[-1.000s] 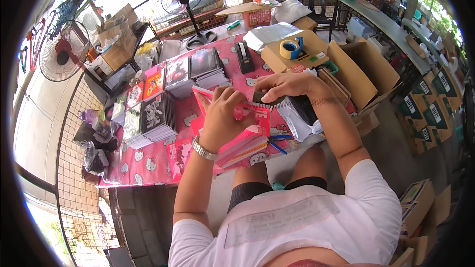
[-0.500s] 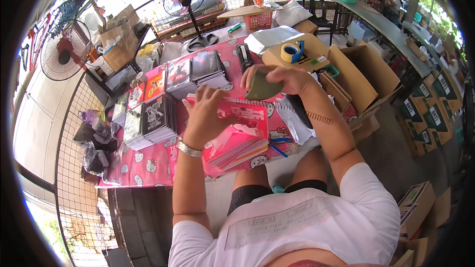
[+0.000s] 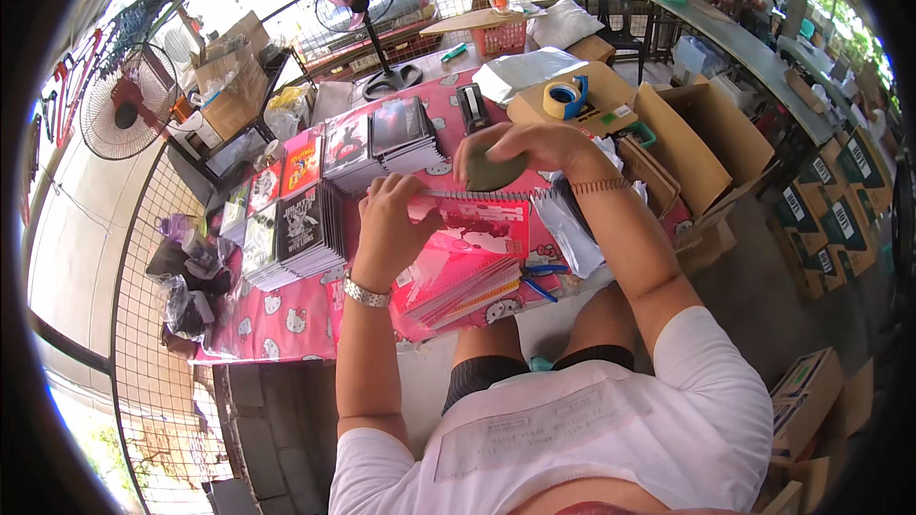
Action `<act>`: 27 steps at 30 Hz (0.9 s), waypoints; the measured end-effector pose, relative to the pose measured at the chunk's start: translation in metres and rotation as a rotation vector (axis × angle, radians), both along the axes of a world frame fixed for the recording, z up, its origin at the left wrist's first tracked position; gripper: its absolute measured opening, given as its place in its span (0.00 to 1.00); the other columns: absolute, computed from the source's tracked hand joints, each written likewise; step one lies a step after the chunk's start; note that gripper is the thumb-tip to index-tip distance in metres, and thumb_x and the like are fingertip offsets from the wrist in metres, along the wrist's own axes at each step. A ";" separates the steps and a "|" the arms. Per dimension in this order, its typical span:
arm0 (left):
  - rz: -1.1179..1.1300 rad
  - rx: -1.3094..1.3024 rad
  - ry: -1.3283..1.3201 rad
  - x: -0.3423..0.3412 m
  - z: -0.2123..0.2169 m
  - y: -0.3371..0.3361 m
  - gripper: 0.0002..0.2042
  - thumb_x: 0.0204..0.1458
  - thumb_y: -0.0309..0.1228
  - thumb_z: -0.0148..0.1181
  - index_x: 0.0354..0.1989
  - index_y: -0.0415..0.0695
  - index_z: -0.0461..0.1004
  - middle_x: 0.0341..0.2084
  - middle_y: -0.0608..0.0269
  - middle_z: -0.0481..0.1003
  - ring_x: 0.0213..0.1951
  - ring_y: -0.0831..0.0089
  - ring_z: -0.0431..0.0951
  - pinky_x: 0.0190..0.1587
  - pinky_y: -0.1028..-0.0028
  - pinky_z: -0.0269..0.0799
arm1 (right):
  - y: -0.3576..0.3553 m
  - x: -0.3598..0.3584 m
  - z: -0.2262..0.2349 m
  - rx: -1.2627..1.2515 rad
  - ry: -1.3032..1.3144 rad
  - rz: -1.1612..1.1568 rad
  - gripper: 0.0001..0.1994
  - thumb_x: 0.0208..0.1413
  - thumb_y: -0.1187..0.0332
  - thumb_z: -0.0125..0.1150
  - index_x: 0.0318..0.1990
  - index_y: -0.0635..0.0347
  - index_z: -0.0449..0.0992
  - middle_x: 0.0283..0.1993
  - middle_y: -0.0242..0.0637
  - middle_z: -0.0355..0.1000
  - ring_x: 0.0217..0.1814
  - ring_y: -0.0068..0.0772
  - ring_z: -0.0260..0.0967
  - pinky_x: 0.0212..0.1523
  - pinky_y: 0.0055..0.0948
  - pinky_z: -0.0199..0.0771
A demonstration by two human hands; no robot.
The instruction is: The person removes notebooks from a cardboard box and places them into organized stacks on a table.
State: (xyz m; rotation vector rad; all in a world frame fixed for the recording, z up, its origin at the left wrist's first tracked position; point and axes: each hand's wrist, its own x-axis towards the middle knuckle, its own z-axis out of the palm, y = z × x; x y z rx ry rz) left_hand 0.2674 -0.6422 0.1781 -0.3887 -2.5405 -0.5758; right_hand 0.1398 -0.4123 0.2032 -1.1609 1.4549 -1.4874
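A pink notebook [image 3: 482,229] lies on top of a stack of pink notebooks [image 3: 463,291] in front of me. A long dark wire spiral [image 3: 487,196] runs along its far edge and sticks out past the right end, across my right wrist. My left hand [image 3: 393,229] is curled at the notebook's far left corner, thumb over the cover and fingers beyond the edge. My right hand [image 3: 530,148] grips a flat, dark green rounded pad [image 3: 496,170] just above the spiral. Blue-handled pliers [image 3: 542,282] lie right of the stack.
Stacks of dark-covered notebooks [image 3: 307,229] stand at the left on the pink tablecloth [image 3: 258,324]. A tape roll [image 3: 563,97] sits on cardboard at the far right, near an open box [image 3: 701,133]. A black stapler-like tool [image 3: 471,109] lies beyond my hands. A fan [image 3: 124,105] stands far left.
My left hand has closed from spread fingers onto the notebook's corner. My right hand, with the green pad, has come down slightly and left. The spiral now lies along the notebook's far edge.
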 end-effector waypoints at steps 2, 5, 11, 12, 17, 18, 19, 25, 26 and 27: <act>0.017 0.002 0.024 0.003 -0.004 -0.005 0.16 0.39 0.28 0.70 0.38 0.43 0.75 0.39 0.59 0.75 0.46 0.57 0.73 0.48 0.59 0.68 | -0.005 -0.005 -0.003 0.376 0.338 -0.135 0.30 0.52 0.50 0.61 0.54 0.67 0.73 0.53 0.40 0.72 0.55 0.27 0.68 0.58 0.24 0.64; 0.051 0.066 0.067 0.004 -0.008 -0.020 0.15 0.41 0.25 0.70 0.39 0.40 0.74 0.39 0.55 0.75 0.40 0.57 0.76 0.41 0.64 0.74 | -0.009 -0.012 -0.012 -0.315 -0.204 0.258 0.29 0.52 0.51 0.62 0.54 0.67 0.73 0.55 0.41 0.72 0.57 0.28 0.68 0.59 0.25 0.63; 0.086 0.261 0.005 0.002 -0.012 -0.018 0.16 0.41 0.31 0.73 0.36 0.39 0.74 0.32 0.54 0.74 0.36 0.55 0.76 0.40 0.63 0.72 | -0.019 -0.034 -0.025 -0.099 -0.080 0.148 0.26 0.54 0.56 0.60 0.55 0.67 0.72 0.56 0.42 0.72 0.58 0.31 0.70 0.61 0.26 0.63; 0.071 0.244 0.035 0.001 -0.012 -0.019 0.17 0.41 0.31 0.74 0.35 0.38 0.74 0.31 0.54 0.74 0.33 0.56 0.76 0.37 0.64 0.72 | -0.022 -0.032 -0.023 -0.069 -0.122 0.177 0.26 0.54 0.56 0.61 0.54 0.67 0.72 0.57 0.43 0.71 0.58 0.31 0.69 0.62 0.26 0.63; 0.037 0.320 0.042 0.004 -0.010 -0.019 0.16 0.40 0.31 0.74 0.33 0.37 0.74 0.29 0.54 0.73 0.30 0.59 0.77 0.33 0.67 0.72 | -0.023 -0.015 -0.011 -0.295 -0.265 0.232 0.27 0.51 0.53 0.59 0.50 0.69 0.73 0.54 0.43 0.71 0.55 0.32 0.68 0.60 0.28 0.63; 0.008 0.336 -0.009 0.004 -0.009 -0.015 0.16 0.40 0.30 0.74 0.32 0.37 0.74 0.28 0.54 0.73 0.29 0.60 0.77 0.33 0.67 0.72 | -0.020 -0.016 -0.013 -0.355 -0.245 0.321 0.27 0.51 0.50 0.59 0.48 0.68 0.74 0.55 0.44 0.70 0.56 0.34 0.68 0.59 0.29 0.64; -0.020 0.351 -0.060 0.004 -0.010 -0.011 0.15 0.40 0.29 0.74 0.32 0.37 0.74 0.28 0.55 0.74 0.29 0.61 0.77 0.34 0.67 0.72 | -0.019 -0.017 -0.015 -0.353 -0.248 0.316 0.27 0.51 0.50 0.59 0.48 0.68 0.74 0.55 0.44 0.70 0.56 0.34 0.68 0.59 0.29 0.64; -0.031 0.316 0.051 0.000 -0.016 -0.012 0.15 0.40 0.28 0.74 0.34 0.38 0.74 0.27 0.56 0.73 0.28 0.66 0.77 0.33 0.70 0.73 | -0.023 -0.015 -0.011 -0.228 -0.203 0.272 0.26 0.49 0.55 0.64 0.49 0.67 0.74 0.52 0.39 0.71 0.56 0.28 0.66 0.58 0.26 0.63; -0.030 0.319 0.048 0.000 -0.016 -0.011 0.15 0.40 0.28 0.74 0.34 0.38 0.74 0.27 0.56 0.73 0.28 0.66 0.77 0.33 0.70 0.73 | -0.026 -0.018 -0.012 -0.225 -0.205 0.272 0.26 0.49 0.55 0.64 0.49 0.67 0.74 0.52 0.39 0.71 0.56 0.28 0.66 0.58 0.26 0.63; -0.035 0.329 0.008 0.000 -0.011 -0.010 0.15 0.41 0.28 0.73 0.34 0.37 0.74 0.27 0.56 0.74 0.28 0.67 0.77 0.32 0.71 0.73 | -0.032 -0.023 -0.010 0.073 0.054 0.154 0.26 0.50 0.52 0.61 0.49 0.67 0.74 0.52 0.40 0.71 0.56 0.29 0.66 0.58 0.27 0.63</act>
